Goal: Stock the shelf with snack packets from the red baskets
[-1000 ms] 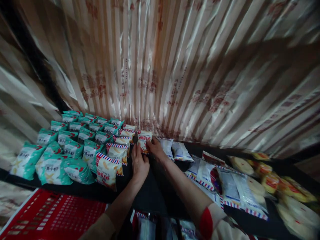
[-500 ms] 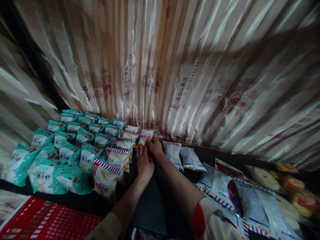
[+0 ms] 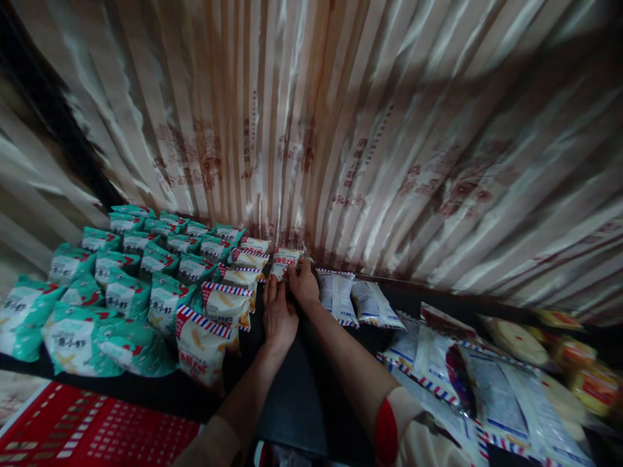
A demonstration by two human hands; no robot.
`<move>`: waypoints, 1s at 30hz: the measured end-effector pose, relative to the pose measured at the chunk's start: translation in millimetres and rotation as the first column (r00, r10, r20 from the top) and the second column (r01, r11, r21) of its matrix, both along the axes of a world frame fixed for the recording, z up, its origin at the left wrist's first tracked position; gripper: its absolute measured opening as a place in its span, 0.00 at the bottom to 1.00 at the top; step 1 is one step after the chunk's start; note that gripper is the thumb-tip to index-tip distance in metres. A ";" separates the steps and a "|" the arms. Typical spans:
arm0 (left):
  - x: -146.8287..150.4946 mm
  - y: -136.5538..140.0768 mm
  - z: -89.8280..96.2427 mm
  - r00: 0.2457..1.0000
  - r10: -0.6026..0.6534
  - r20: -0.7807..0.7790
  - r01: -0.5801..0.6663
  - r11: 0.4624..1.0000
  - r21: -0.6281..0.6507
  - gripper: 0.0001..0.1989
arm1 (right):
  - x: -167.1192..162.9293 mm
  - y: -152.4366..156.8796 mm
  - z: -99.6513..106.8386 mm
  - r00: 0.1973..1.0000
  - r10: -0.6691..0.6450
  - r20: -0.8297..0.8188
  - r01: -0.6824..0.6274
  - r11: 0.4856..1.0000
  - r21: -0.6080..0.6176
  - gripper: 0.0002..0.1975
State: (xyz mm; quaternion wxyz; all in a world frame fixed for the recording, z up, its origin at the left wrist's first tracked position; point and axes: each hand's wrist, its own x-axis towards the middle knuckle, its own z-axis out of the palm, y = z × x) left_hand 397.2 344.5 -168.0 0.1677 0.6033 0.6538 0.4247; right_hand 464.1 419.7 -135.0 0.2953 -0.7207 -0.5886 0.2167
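At the back of the dark shelf stands a white snack bag (image 3: 285,261) with red lettering and a striped top edge. My right hand (image 3: 304,285) is closed on its right side, fingers bent around the edge. My left hand (image 3: 280,318) lies just in front, its fingers stretched forward and touching the bag's lower edge. Directly left is a row of matching white bags (image 3: 228,305) with red-and-blue striped edges. To the right of my right hand, two bags (image 3: 337,297) of similar striped packaging lie with their backs up.
Several teal snack bags (image 3: 117,292) stand in rows at the left. A red plastic basket (image 3: 97,425) is at the lower left. More striped bags (image 3: 501,389) and round packaged food (image 3: 516,344) lie at the right. A pleated printed curtain (image 3: 311,130) hangs behind the shelf (image 3: 289,402).
The view has shifted slightly, so the bags at left appear a little further left. Both hands stay at the same bag, with the right fingers slightly higher along its edge.
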 end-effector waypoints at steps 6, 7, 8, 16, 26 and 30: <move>0.0 -4.8 -0.6 1.000 -0.017 -0.025 0.018 1.000 0.016 0.28 | 1.9 -1.5 -3.5 1.000 0.006 0.027 -0.008 0.997 0.079 0.22; 0.6 -7.0 1.9 0.999 -0.023 -0.031 0.023 1.000 0.019 0.27 | 3.2 -4.3 -2.7 0.999 0.019 0.028 -0.022 0.993 0.113 0.22; 1.5 -9.7 5.0 0.999 -0.026 -0.035 0.027 0.999 0.026 0.27 | 5.0 -8.1 -1.2 0.999 0.042 0.034 -0.047 0.987 0.154 0.22; 31.3 -57.3 18.2 0.996 0.015 0.087 -0.016 1.000 0.006 0.19 | 48.0 -55.0 20.9 0.976 0.110 0.185 -0.173 0.913 0.369 0.21; 62.6 -85.7 16.3 0.963 -0.271 -0.002 0.270 0.959 0.091 0.26 | 103.0 -91.8 6.4 0.975 0.069 0.212 -0.140 0.928 0.344 0.23; 61.4 -72.5 16.0 0.943 -0.325 -0.071 0.331 0.938 0.100 0.31 | 103.2 -92.0 2.7 0.982 0.099 0.160 -0.146 0.937 0.317 0.24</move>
